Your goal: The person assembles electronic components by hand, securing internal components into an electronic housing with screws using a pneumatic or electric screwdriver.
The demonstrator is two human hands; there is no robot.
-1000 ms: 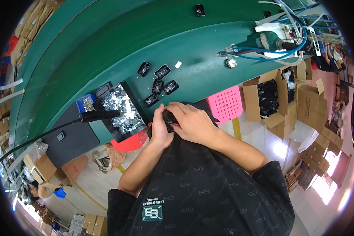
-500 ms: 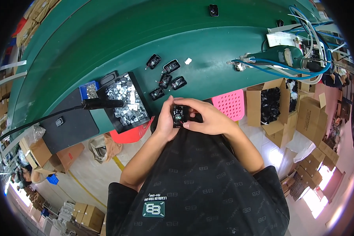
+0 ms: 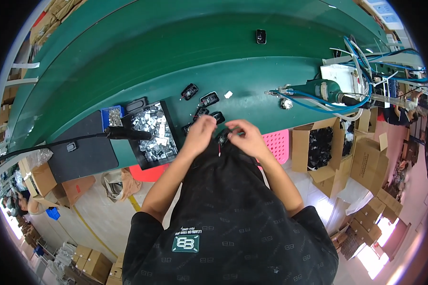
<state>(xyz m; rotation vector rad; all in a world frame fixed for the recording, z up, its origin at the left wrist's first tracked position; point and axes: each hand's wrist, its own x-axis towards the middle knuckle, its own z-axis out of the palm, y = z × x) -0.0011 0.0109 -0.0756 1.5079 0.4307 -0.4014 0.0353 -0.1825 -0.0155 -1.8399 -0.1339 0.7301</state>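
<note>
Your right hand (image 3: 248, 141) now has the held black housing (image 3: 223, 137) to itself, thumb and fingers pinched narrowly on its right side, whereas half a second ago both your hands cradled it with its open face up. That housing sits just left of your right fingertips, partly covered by them, and its inside no longer shows clearly. A thin red lead (image 3: 219, 149) with a pale end, not visible before, hangs below those fingertips toward your dark shirt (image 3: 252, 228). Your left hand (image 3: 198, 138) has come off the housing and moved forward, its fingers bent and close together at the near side of the loose black housings (image 3: 209, 99), hiding parts of the nearest ones; you may be touching one, but I cannot tell whether those fingers grip anything. A small white piece (image 3: 228, 95) lies beyond your left fingertips, a little to their right. The black tray (image 3: 170, 124) of metal pieces (image 3: 153, 129) stands left of them.
</note>
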